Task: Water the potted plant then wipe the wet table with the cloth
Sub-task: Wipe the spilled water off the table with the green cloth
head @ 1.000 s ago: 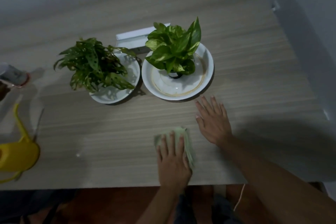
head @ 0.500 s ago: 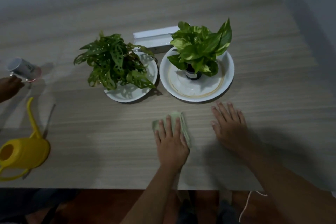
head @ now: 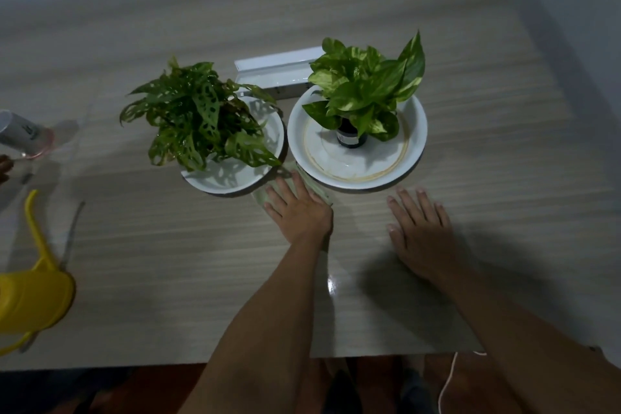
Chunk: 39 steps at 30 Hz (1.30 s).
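Note:
My left hand (head: 299,210) lies flat on a pale green cloth (head: 260,196), pressing it onto the wooden table (head: 487,158) just in front of the gap between two white plates. The cloth shows only at the hand's edges. My right hand (head: 420,233) rests palm down, fingers spread, on the bare table to the right. A bright green potted plant (head: 364,84) in a dark pot stands on the right plate (head: 356,168). A darker, holed-leaf plant (head: 198,118) stands on the left plate (head: 232,178). A wet sheen (head: 331,286) shows beside my left forearm.
A yellow watering can (head: 32,296) stands at the left edge, its spout pointing away. A glass or cup (head: 20,138) and another person's fingers (head: 5,166) sit at the far left. A white box (head: 279,72) lies behind the plates. The table's front edge runs under my forearms.
My left hand has slid the cloth away from me, from near the front edge up to the plates. My right hand stays flat on the table.

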Tool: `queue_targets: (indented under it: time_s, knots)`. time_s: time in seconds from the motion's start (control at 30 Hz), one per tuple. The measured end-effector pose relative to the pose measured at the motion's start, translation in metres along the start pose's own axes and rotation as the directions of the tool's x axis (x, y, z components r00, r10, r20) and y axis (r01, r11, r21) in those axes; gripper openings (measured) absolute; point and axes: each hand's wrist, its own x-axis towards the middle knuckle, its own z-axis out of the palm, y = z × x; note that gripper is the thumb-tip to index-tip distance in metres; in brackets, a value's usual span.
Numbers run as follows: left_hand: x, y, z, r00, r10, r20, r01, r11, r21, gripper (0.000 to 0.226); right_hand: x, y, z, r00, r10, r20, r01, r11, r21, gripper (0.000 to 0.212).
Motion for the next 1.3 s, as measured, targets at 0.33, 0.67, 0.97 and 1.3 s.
queue_targets:
  time_s: [0.33, 0.67, 0.97, 1.3]
  knots:
    - [0.01, -0.018, -0.009, 0.977, 0.213, -0.02, -0.211, 0.973, 0.092, 0.061, 0.004, -0.035, 0.003, 0.999, 0.045, -0.017, -0.043, 0.995, 0.089, 0.062]
    - [0.016, -0.007, 0.002, 0.995, 0.089, -0.046, -0.088, 0.996, 0.018, 0.06, 0.01, -0.053, 0.02, 0.999, -0.017, 0.035, 0.014, 0.996, 0.086, 0.063]
    - [-0.047, -0.121, -0.013, 0.903, 0.43, 0.007, -0.422, 0.883, 0.205, 0.06, 0.008, -0.058, 0.014, 1.0, 0.001, -0.017, 0.0, 0.997, 0.072, 0.063]
    - [-0.031, -0.129, -0.019, 0.814, 0.577, 0.06, -0.572, 0.782, 0.248, 0.064, 0.007, -0.064, 0.017, 1.0, 0.009, 0.002, -0.009, 0.999, 0.05, 0.064]
